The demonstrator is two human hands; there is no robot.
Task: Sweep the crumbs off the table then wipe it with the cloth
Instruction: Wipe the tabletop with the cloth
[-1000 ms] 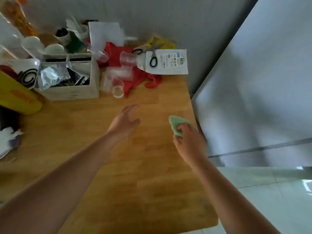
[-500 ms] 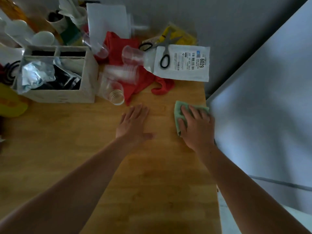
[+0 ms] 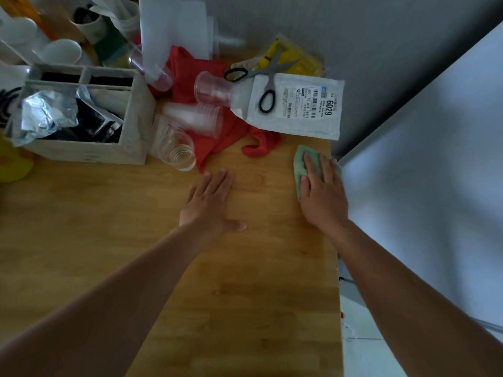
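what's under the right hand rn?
A green cloth, pressed flat on the wooden table near its right edge by the right hand, fingers straight. Only the cloth's far and left parts show; the rest, and any crumbs beneath, are covered.

Home workroom: cluttered wooden table (image 3: 245, 308), scissors (image 3: 265, 77), plastic cups (image 3: 196, 118).

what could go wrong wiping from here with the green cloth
The right hand presses the small green cloth at the right edge of the wooden table; an outward stroke may drop it off the side. A forward stroke could snag the crumpled red fabric or shove the white labelled pouch with the black-handled scissors on it. Sweeping left, the clear plastic cup lying on its side would probably roll.
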